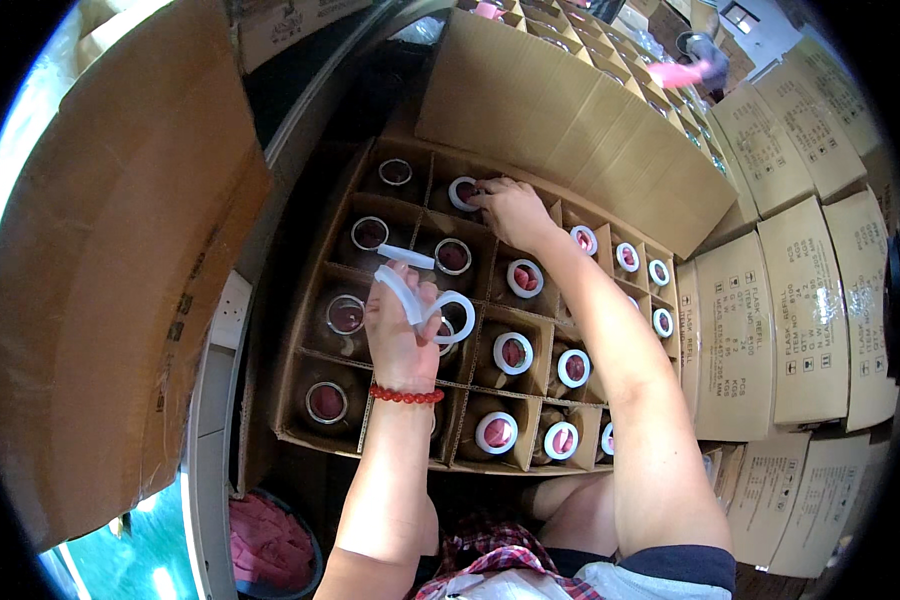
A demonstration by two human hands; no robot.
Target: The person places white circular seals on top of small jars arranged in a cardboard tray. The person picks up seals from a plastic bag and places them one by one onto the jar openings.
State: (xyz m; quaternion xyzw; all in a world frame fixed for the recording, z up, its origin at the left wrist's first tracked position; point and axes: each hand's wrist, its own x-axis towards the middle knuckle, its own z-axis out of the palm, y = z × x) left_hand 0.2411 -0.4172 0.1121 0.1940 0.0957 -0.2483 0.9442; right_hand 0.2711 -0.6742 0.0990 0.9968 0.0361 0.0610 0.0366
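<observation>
The left hand (pixel 398 335) is closed on a bunch of white rings (pixel 417 293), which stick up past the fingertips and fan toward the far side of the divided carton (pixel 305 385). Further right, the right hand (pixel 513 208) pinches a ring (pixel 464 193) flat on a bottle mouth in the back row. Stacked printed boxes (pixel 805 320) stand at right.

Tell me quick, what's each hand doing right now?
Left hand: closed, holding several white rings.
Right hand: fingertips on a white ring in the divided carton.
</observation>
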